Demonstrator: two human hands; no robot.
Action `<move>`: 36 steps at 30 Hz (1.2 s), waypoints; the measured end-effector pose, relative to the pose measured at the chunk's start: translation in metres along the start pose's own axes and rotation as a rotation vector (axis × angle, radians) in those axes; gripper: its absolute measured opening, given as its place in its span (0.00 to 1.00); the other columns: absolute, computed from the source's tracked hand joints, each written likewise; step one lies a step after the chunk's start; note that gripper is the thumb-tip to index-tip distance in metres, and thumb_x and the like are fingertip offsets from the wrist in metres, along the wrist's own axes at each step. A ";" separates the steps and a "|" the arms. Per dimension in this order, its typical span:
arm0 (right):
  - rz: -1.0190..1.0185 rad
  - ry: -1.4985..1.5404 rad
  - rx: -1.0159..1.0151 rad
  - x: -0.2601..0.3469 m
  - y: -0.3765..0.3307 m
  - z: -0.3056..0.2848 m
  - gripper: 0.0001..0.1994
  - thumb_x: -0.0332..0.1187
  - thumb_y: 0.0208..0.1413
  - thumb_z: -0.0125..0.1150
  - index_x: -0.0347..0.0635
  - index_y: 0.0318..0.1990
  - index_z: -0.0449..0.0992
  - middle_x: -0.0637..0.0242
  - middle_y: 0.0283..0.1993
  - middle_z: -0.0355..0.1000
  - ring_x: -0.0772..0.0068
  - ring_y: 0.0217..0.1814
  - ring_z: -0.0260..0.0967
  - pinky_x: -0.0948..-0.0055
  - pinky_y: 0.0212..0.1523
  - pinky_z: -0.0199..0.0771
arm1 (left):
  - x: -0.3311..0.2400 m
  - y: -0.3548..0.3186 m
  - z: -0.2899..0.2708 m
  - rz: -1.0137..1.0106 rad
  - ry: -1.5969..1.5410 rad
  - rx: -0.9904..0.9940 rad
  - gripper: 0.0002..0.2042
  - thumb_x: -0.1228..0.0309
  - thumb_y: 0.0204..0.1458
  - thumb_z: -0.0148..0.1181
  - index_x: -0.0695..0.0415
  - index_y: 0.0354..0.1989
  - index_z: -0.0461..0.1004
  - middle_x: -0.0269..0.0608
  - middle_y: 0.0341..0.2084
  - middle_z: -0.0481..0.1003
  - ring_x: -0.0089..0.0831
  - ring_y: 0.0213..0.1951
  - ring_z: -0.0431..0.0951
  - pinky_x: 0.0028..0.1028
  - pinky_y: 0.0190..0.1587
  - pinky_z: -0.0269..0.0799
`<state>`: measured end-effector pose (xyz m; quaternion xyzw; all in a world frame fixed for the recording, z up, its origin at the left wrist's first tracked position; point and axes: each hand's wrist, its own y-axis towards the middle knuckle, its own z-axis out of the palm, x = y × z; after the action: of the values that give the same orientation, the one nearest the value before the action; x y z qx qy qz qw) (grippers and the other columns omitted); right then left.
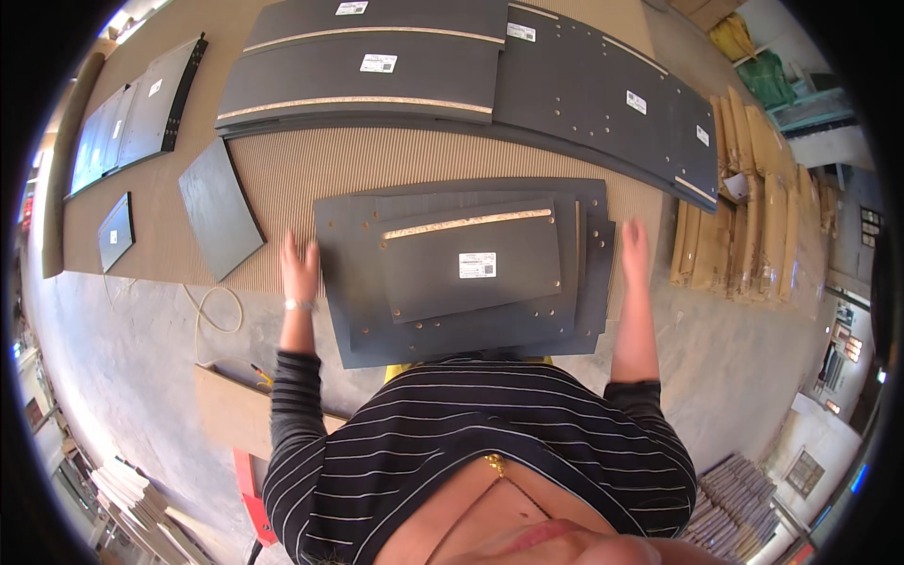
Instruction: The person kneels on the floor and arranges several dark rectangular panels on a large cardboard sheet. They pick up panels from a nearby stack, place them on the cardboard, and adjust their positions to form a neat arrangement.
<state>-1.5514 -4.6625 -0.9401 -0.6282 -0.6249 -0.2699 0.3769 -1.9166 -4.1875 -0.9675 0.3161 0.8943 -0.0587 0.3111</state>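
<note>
A stack of dark grey panels (443, 337) lies right in front of me on corrugated cardboard (395, 155). Its smaller top panel (428, 268) carries a white label and a pale strip along the far edge, and holes dot the panels. My left hand (300, 268) is upright with fingers stretched at the stack's left edge; whether it touches is hard to make out. On the other side, my right hand (636, 252) stands a little apart from the right edge, its fingers straight. Neither hand holds anything.
Large dark panels (428, 75) and drilled panels (603, 94) cover the far side. More panels lie at left, including a bare one (221, 207) and a small labelled one (117, 234). Folded cardboard (753, 207) stands at right. A pale hose (200, 306) hangs by the front edge.
</note>
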 end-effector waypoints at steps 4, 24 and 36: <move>0.205 -0.147 0.261 -0.053 -0.061 -0.013 0.29 0.48 0.55 0.50 0.36 0.58 0.59 0.52 0.59 0.58 0.61 0.61 0.54 0.68 0.61 0.52 | 0.002 -0.113 0.004 -0.357 0.015 -0.031 0.24 0.58 0.51 0.54 0.63 0.50 0.63 0.54 0.42 0.66 0.46 0.44 0.67 0.38 0.49 0.63; 0.071 0.207 0.242 -0.071 -0.061 -0.002 0.33 0.50 0.49 0.57 0.34 0.55 0.57 0.50 0.49 0.64 0.55 0.52 0.62 0.64 0.52 0.60 | 0.007 -0.125 0.041 -0.543 -0.257 -0.072 0.31 0.50 0.58 0.31 0.70 0.46 0.68 0.60 0.42 0.71 0.50 0.47 0.69 0.34 0.50 0.62; 0.111 -0.029 0.174 -0.039 -0.057 -0.003 0.28 0.50 0.47 0.59 0.35 0.48 0.67 0.54 0.43 0.72 0.57 0.47 0.69 0.67 0.47 0.65 | -0.025 -0.123 0.014 -0.644 -0.153 0.042 0.31 0.47 0.56 0.32 0.65 0.41 0.73 0.55 0.36 0.74 0.50 0.42 0.72 0.36 0.45 0.65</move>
<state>-1.6102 -4.6916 -0.9622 -0.6304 -0.6156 -0.1844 0.4354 -1.9681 -4.3031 -0.9752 0.0180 0.9209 -0.1960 0.3364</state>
